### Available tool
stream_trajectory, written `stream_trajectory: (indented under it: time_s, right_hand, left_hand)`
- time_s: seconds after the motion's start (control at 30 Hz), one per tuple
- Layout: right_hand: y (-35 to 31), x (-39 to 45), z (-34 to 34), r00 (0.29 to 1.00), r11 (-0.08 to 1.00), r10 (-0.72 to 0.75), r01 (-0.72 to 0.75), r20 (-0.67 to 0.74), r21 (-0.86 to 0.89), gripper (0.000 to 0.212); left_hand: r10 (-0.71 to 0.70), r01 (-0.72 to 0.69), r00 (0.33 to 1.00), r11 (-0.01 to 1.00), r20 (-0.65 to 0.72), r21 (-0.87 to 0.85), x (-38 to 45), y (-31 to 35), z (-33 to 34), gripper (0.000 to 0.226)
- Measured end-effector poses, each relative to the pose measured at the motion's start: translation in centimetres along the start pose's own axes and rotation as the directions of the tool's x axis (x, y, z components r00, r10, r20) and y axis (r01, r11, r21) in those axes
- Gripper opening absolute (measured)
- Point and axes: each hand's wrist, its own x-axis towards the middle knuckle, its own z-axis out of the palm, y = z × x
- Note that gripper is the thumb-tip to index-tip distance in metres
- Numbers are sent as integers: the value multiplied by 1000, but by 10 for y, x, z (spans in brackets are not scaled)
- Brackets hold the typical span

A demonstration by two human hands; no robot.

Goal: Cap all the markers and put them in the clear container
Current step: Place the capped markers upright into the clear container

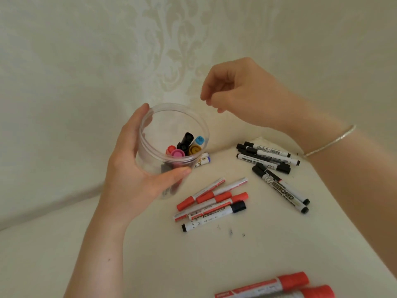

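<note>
Head cam: nearest, two red-capped markers [277, 286] at the bottom edge. Mid-table there's a red-capped bunch [211, 200], with black ones [270, 157] further right. Left hand [131, 168] grips the clear container [174, 138], lifted, with several capped markers [184, 147] inside. Right hand [238, 91] hovers above, fingers loosely curled, holding nothing.

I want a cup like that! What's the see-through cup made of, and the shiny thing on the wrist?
The clear container looks like glossy transparent plastic: the markers and the fingers show through its thin wall. The bracelet looks like silvery metal, since it glints, though that isn't certain.
</note>
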Motion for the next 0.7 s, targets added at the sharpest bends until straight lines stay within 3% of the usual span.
stream_trajectory:
  time_s: [0.47, 0.57, 0.63, 0.7]
  right_hand:
    - [7, -34, 8, 992, 992, 124, -124, -22, 6, 22]
    - [9, -53, 3, 978, 966, 210, -205, 15, -160, 13]
    - [4, -76, -1, 905, 859, 374, -255, 203, -444, 22]
    - [-3, -108, 2, 718, 740, 547, -175, 429, -650, 64]
  left_hand:
    - [76, -76, 997, 997, 14, -19, -17, 15, 8, 106]
    - [90, -90, 996, 996, 0, -21, -24, 20, 8, 106]
    - [95, -96, 995, 995, -14, -25, -29, 23, 7, 106]
    - [98, -99, 995, 995, -22, -25, -33, 24, 5, 105]
